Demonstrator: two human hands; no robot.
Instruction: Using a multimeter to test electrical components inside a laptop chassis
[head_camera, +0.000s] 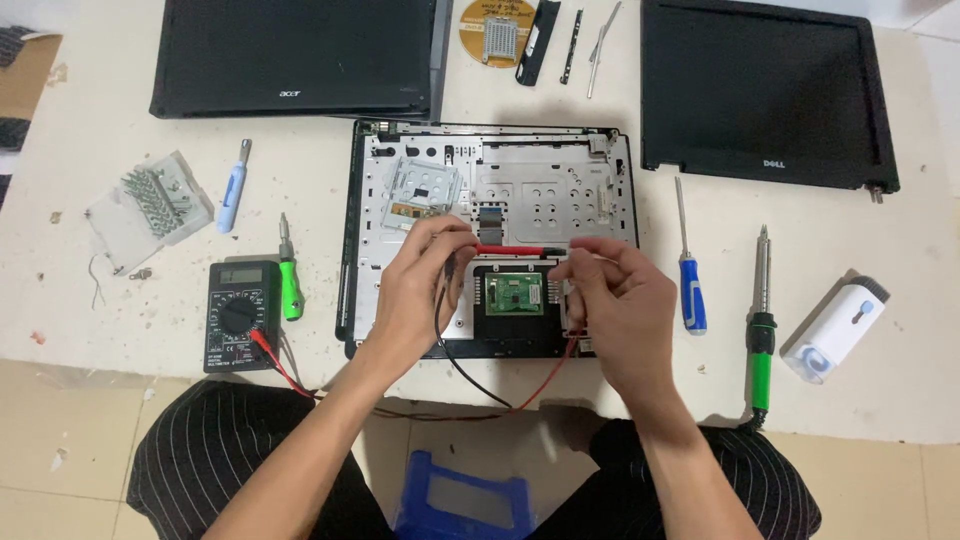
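1. We see a low white table (90, 170) filling most of the view, its top speckled with small dark marks and crumbs.
2. We see its front edge running straight across, casting a soft shadow below.
3. Under it lies a floor of pale cream tiles (70, 450) with thin grout lines.
4. A blue plastic stool (462, 497) stands on that floor.
5. The light falls even and diffuse, with only faint shadows.

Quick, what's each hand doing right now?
Left hand: closed, pinching the black probe and touching the red probe.
Right hand: closed, fingers pinched at the red probe's far end.
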